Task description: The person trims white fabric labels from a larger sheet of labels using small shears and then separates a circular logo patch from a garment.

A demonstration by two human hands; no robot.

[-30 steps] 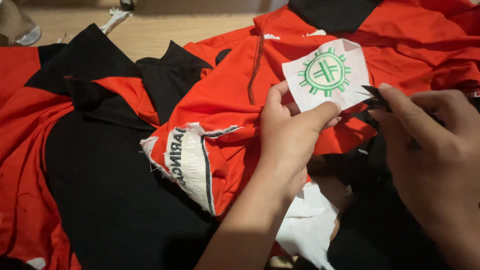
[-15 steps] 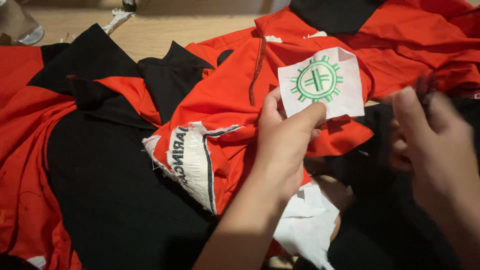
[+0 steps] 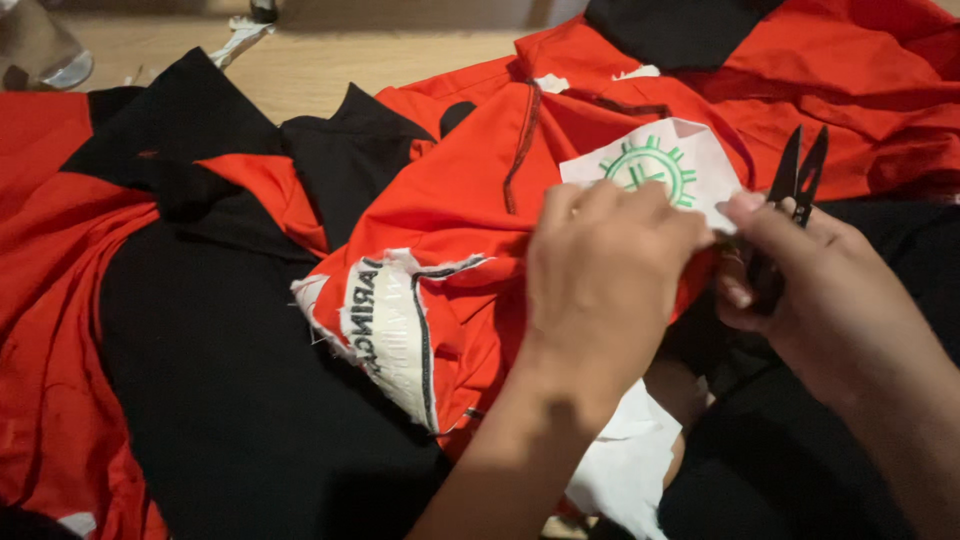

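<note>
Left hand (image 3: 600, 270) pinches the white patch (image 3: 660, 165) taut on a red shirt (image 3: 450, 200); right hand (image 3: 810, 290) grips black snips (image 3: 795, 185), blades up.

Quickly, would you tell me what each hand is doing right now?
Left hand: closed, pinching the white patch on the red garment.
Right hand: closed, holding black snips.

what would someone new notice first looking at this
Bright red and black garments cover nearly the whole wooden table. Right of centre, the left hand presses on a white patch with a green round emblem on the red cloth, while the right hand beside it holds small black snips, blades pointing up.
</note>
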